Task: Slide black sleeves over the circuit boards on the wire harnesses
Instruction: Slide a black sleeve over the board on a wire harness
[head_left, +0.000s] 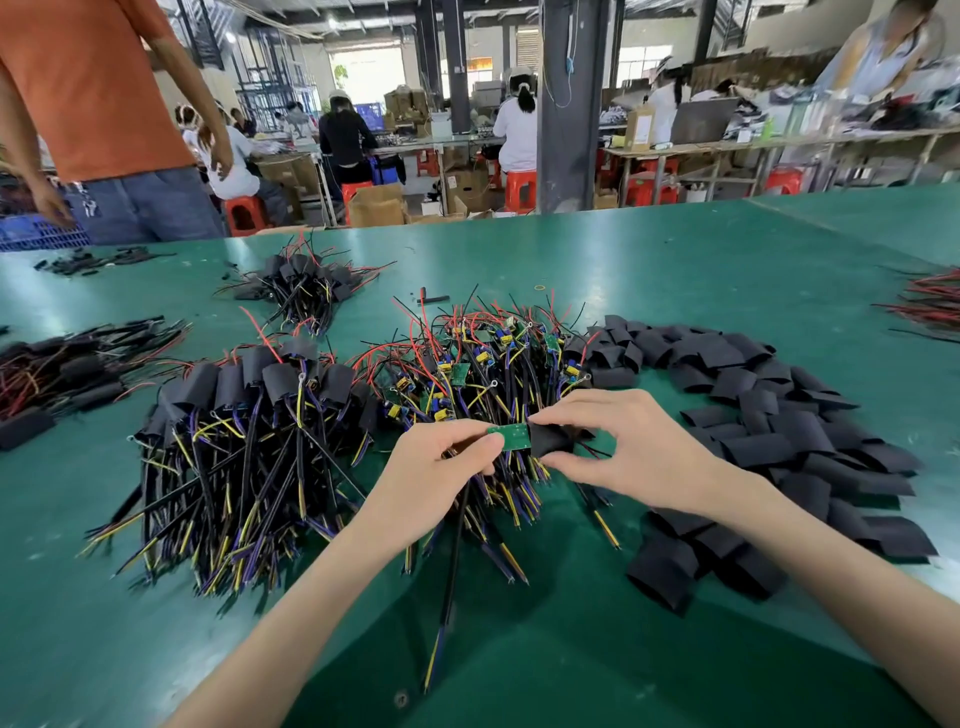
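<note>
My left hand (441, 467) pinches a small green circuit board (511, 436) whose black and yellow wires hang down toward me. A black sleeve (550, 440) is pinched in my right hand (618, 447), its open end against the right end of the board. Behind my hands lies a heap of bare harnesses (488, 364) with green boards and red, yellow and blue wires. To the left is a pile of sleeved harnesses (249, 415). Loose black sleeves (769, 415) curve around the right side.
The green table (675, 270) holds more sleeved bundles at the back centre (306, 286) and far left (67, 364), and red wires (930, 301) at the right edge. A person in an orange shirt (104, 104) stands at the far left edge. Workers sit at benches behind.
</note>
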